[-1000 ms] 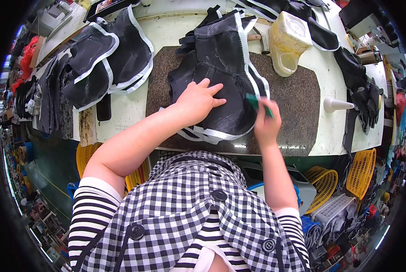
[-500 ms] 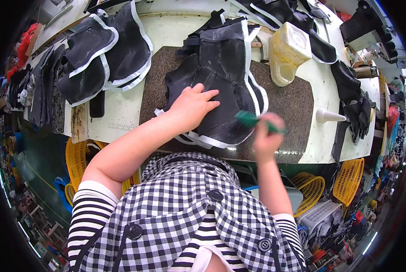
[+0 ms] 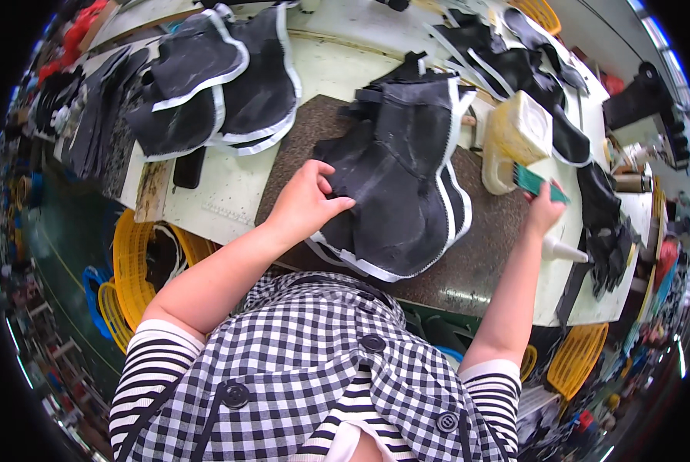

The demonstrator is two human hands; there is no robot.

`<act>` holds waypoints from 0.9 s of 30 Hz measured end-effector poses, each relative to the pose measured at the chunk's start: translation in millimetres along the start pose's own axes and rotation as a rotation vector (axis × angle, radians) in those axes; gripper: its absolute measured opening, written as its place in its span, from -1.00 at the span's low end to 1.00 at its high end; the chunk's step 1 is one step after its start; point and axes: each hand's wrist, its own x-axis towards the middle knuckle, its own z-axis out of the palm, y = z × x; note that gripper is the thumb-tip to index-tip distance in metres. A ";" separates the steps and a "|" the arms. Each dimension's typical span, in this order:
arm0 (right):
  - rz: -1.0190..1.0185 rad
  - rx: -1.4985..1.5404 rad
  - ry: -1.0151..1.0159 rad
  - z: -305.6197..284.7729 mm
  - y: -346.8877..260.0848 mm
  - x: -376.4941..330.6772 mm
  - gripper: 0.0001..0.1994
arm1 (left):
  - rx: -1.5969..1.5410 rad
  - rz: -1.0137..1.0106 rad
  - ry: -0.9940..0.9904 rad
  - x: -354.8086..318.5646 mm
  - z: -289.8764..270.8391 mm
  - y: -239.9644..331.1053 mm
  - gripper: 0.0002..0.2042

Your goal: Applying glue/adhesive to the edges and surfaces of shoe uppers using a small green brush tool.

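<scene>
A stack of black fabric pieces with white edging [image 3: 406, 173] lies on a brown mat [image 3: 487, 254] in the middle of the workbench. My left hand [image 3: 308, 202] pinches the near left edge of the top piece. My right hand [image 3: 543, 209] is raised off the mat to the right, closed around a green brush [image 3: 539, 182]. The brush is close beside a pale yellow plastic jug [image 3: 514, 140] that stands at the mat's far right corner.
More black white-edged pieces [image 3: 214, 81] are piled at the back left of the cream bench [image 3: 229, 192], and others [image 3: 514, 65] at the back right. A small white cone-tipped bottle [image 3: 560, 250] lies right of the mat. Yellow baskets [image 3: 133, 269] sit below the bench.
My right hand has swung the green brush off the fabric, right and away toward the yellow jug. My left hand has slid to the stack's left edge and pinched it.
</scene>
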 end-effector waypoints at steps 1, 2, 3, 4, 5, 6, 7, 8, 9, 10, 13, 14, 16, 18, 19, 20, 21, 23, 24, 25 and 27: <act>0.012 -0.048 0.055 -17.7 14.2 16.3 -0.71 | -0.006 -0.004 0.012 2.5 -0.1 -4.0 -0.50; 0.143 -0.180 -0.021 -22.9 11.6 15.1 -0.75 | -0.125 -0.095 -0.059 5.9 -1.0 -11.0 -0.51; 0.346 -0.148 -0.149 -27.6 8.3 16.1 -0.75 | -0.249 -0.177 -0.137 12.0 -2.2 -14.2 -0.53; 0.386 -0.059 -0.197 -29.3 8.0 14.6 -0.75 | -0.360 -0.248 -0.177 14.0 -4.1 -15.2 -0.56; 0.432 0.023 -0.249 -18.5 -8.8 -1.4 -0.74 | -0.370 -0.256 -0.166 14.3 -5.0 -17.7 -0.56; 0.430 0.017 -0.257 -6.4 -20.8 -16.0 -0.74 | -0.318 -0.211 -0.176 12.6 -5.8 -18.8 -0.57; 0.399 0.089 -0.293 7.3 -32.2 -31.6 -0.75 | -0.266 -0.163 -0.188 11.7 -7.5 -20.1 -0.58; 0.365 0.164 -0.323 16.0 -39.1 -38.4 -0.76 | -0.265 -0.152 -0.190 14.0 -7.2 -20.2 -0.65; 0.359 0.162 -0.322 17.6 -40.0 -40.1 -0.76 | -0.271 -0.148 -0.191 13.6 -8.6 -19.7 -0.65; 0.403 0.239 -0.325 15.8 -38.8 -42.2 -0.75 | -0.232 -0.112 -0.242 11.2 -10.9 -19.5 -0.70; 0.443 0.405 -0.352 30.5 -51.0 -47.3 -0.72 | -0.099 -0.011 -0.388 8.6 -16.6 -13.5 -0.87; 0.431 0.417 -0.350 44.0 -72.3 -56.7 -0.71 | -0.123 -0.026 -0.401 10.8 -19.7 -11.4 -0.87; 0.367 0.416 -0.433 57.8 -89.2 -53.4 -0.67 | -0.226 0.011 -0.332 24.9 -24.2 -6.7 -0.86; 0.322 0.366 -0.489 84.9 -110.0 -53.4 -0.67 | -0.408 0.090 -0.148 52.6 -21.0 -4.9 -0.83; 0.277 0.310 -0.541 101.9 -121.4 -55.2 -0.67 | -0.378 0.241 0.029 74.1 -15.0 -7.9 -0.83; 0.230 0.247 -0.596 119.2 -127.6 -55.5 -0.67 | -0.304 0.299 0.218 97.5 -8.5 -7.7 -0.83; 0.182 0.184 -0.651 138.8 -133.1 -57.1 -0.67 | -0.229 0.354 0.408 117.0 -2.8 -5.4 -0.83; 0.045 0.051 -0.691 181.1 -135.9 -64.5 -0.71 | -0.399 0.160 0.263 144.2 7.8 6.2 -0.84; 0.022 0.028 -0.722 198.3 -128.9 -63.2 -0.73 | -0.562 -0.037 0.105 154.4 12.6 8.3 -0.84; 0.000 0.006 -0.755 214.2 -119.0 -61.2 -0.74 | -0.692 -0.032 -0.019 161.5 19.5 2.4 -0.83; 0.006 -0.230 -0.829 238.6 -101.2 -56.0 -0.77 | -0.644 -0.047 -0.027 162.1 34.6 0.8 -0.83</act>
